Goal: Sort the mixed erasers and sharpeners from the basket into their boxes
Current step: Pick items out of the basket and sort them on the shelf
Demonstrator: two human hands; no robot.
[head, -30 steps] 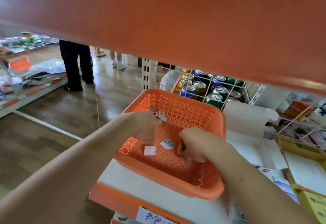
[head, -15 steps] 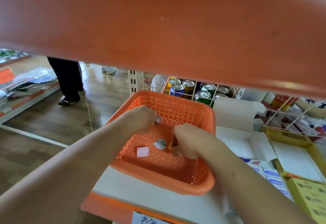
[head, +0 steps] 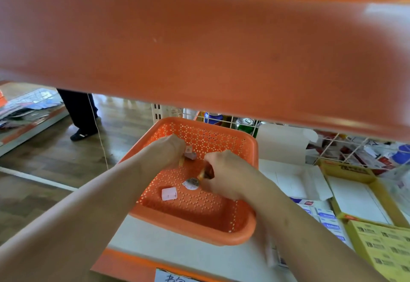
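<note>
Orange shelf edge (head: 199,48), out of focus, spans the view and hides the goods behind it; drink cans (head: 244,124) show only in part beneath it; standing person (head: 82,113) seen as legs alone; left hand (head: 170,150) holds small pinkish pieces (head: 190,153), too blurred to tell eraser from sharpener; right hand (head: 224,170) pinches a yellowish item (head: 202,174), mostly covered by that hand; paper label (head: 175,277) and yellow box (head: 383,250) are cut by the frame's edges.
</note>
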